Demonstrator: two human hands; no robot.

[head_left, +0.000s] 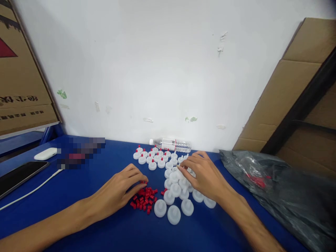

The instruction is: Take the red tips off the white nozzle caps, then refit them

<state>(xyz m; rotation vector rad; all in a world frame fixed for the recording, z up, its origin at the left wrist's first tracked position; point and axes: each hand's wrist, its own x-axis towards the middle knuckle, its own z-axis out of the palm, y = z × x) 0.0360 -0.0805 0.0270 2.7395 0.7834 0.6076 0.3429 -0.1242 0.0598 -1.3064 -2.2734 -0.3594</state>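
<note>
My left hand (119, 190) rests on the blue table (110, 231), its fingertips pinched together at the top of a pile of small red caps (144, 201). My right hand (203, 173) lies over a heap of white round lids (174, 201), fingers curled on one of them. Farther back stands a group of white lids with red caps fitted (152, 157).
A clear water bottle (172, 144) lies by the white wall. A dark plastic bag (283, 185) holding red pieces sits at the right, below cardboard boxes (294, 91). At the left are a phone (18, 176), a white cable (34, 190) and a white case (45, 154).
</note>
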